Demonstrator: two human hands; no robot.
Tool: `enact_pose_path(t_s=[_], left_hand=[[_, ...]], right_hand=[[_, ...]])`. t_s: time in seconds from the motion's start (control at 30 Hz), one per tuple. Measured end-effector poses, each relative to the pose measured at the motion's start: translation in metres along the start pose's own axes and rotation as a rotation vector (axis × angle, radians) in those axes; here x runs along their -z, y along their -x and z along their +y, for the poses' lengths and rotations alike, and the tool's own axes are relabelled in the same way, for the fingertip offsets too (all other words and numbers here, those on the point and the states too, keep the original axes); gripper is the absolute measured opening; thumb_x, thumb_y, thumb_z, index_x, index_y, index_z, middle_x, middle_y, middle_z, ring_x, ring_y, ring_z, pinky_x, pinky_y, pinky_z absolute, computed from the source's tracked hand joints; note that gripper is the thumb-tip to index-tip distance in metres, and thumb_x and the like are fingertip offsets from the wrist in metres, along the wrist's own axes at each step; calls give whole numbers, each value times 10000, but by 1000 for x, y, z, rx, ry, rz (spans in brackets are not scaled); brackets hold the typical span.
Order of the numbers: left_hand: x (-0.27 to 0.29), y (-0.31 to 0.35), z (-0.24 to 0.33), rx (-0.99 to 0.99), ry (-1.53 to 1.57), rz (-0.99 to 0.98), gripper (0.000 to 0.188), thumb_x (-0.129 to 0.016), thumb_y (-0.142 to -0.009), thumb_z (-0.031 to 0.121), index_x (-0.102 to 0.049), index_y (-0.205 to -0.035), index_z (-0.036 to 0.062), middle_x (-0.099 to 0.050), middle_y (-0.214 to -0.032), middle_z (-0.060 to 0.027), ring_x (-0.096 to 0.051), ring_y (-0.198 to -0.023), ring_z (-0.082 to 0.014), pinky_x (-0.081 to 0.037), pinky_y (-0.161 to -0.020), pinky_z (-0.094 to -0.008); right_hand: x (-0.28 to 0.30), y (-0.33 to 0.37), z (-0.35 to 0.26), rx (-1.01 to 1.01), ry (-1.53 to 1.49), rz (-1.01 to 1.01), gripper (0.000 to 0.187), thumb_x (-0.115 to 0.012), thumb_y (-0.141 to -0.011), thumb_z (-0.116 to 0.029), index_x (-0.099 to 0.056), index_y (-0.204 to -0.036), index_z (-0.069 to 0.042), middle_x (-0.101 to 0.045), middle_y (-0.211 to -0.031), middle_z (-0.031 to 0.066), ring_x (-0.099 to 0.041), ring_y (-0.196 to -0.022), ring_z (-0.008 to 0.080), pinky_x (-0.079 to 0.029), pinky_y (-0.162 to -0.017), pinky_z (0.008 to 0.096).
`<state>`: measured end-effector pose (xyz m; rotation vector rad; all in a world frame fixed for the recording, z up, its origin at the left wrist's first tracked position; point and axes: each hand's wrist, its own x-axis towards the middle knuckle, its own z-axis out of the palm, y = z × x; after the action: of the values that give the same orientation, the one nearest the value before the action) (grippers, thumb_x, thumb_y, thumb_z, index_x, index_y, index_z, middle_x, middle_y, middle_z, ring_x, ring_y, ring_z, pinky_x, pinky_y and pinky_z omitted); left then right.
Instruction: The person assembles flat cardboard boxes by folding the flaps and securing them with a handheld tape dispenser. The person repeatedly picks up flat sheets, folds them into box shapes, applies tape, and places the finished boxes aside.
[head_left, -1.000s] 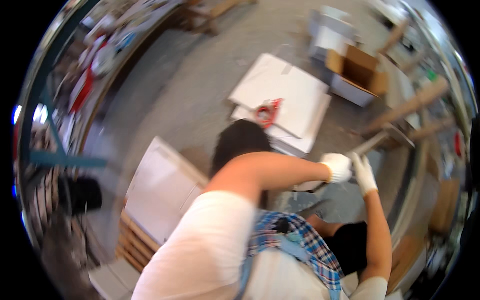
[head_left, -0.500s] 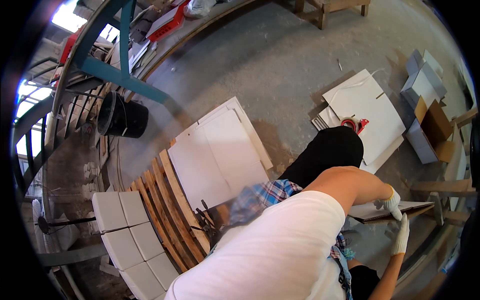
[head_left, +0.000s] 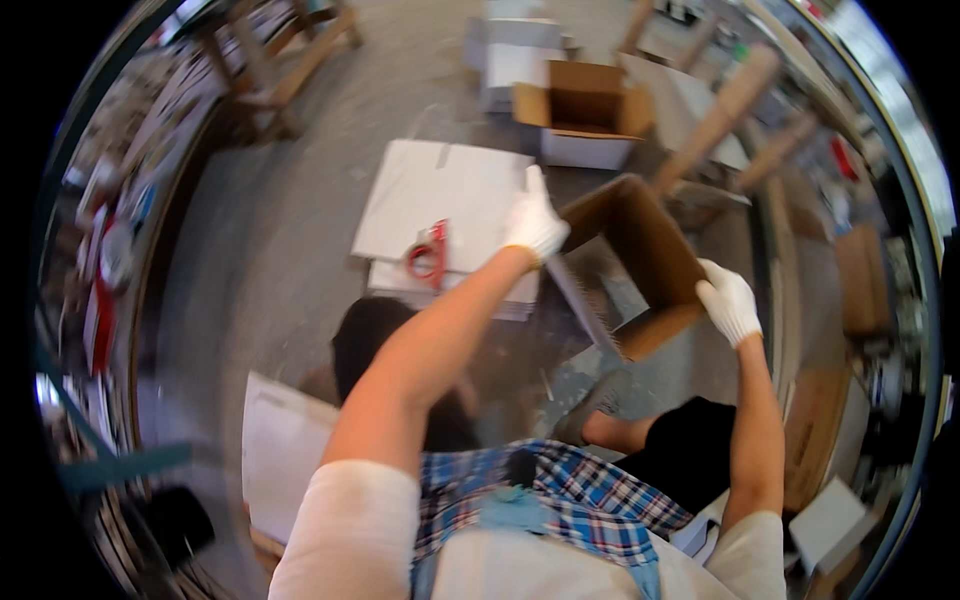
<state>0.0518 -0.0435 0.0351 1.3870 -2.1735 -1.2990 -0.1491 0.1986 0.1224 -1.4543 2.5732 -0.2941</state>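
Note:
A cardboard box (head_left: 650, 240), brown inside and white outside, is spread into a square sleeve in front of me. Its ends are unclosed, and floor shows through it. My left hand (head_left: 537, 225), in a white knit glove, is at the box's far left corner with a finger pointing away from me; its grip is partly hidden. On the right wall, my right hand (head_left: 730, 300), gloved too, pinches the cardboard edge. Left of the box lies a stack of flat white cardboard (head_left: 440, 195), with a red tape dispenser (head_left: 427, 255) on it.
Beyond the held box stand a brown-and-white open box (head_left: 590, 120) and a white box (head_left: 515, 60). Wooden legs (head_left: 720, 120) rise at the far right. A white board (head_left: 285, 450) is at the lower left, near a black bucket (head_left: 180, 525).
My view has swung to the right. The flat folded cardboard in my hands is now spread into a square box shape, and my hands have moved apart to opposite sides of it.

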Motion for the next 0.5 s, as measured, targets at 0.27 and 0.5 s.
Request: enact_pose_path(t_s=[0.27,0.5], left_hand=[[-58,13,-16,-533,-250,-138,679,-579,-817,82,-437,-1479,135,-673,-1003,-249,-652,-903,-427,-525,-798,-491],[-76,38,3,-491,-303,-19,723,-546,-814,60,-386,-1516,119,-670,-999,-272,-654,-889,-452,-524,-806,-510]], right_hand=[[-18,4,67,-42,-17,92,384,-498,-847,-223,-718,-1155,-158,-712,-1049,190,-664,-1003,386,-520,-896,464],[-42,-2,81,-613,-142,-49,513,-612,-901,-425,-682,-1198,-12,-709,-1102,252,-678,-1032,425,-532,-909,476]])
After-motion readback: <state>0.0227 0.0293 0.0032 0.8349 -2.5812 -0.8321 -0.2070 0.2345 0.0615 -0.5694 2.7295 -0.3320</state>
